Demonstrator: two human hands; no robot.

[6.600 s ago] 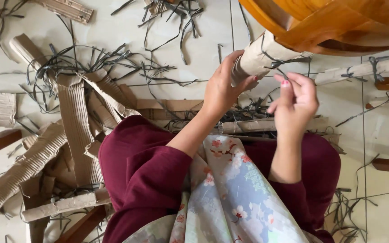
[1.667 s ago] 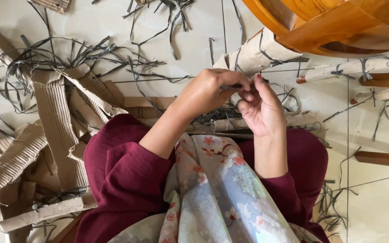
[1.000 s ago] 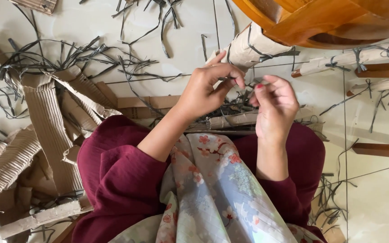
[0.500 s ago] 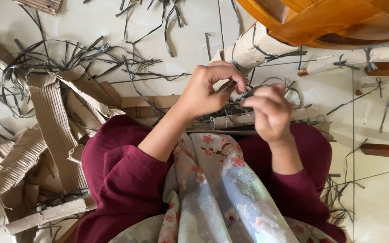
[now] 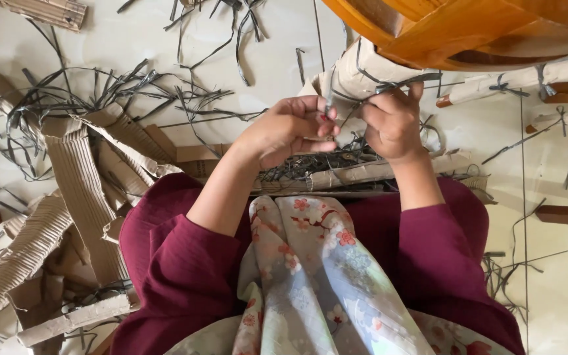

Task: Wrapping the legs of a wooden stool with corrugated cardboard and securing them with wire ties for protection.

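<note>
Head view: at far left, loose corrugated cardboard strips [image 5: 73, 177] lie on the tiled floor [image 5: 277, 39] among dark strap offcuts [image 5: 119, 92]. The left hand [image 5: 284, 128] is curled, fingertips pinching a thin dark strap [image 5: 329, 98]. The right hand [image 5: 394, 121] is closed on the same strap just below the cardboard-wrapped furniture leg [image 5: 356, 75], which it encircles. The strap looks light, flat, springy and probably slick, so it is best gripped close to the knot; the cardboard would crush easily.
</note>
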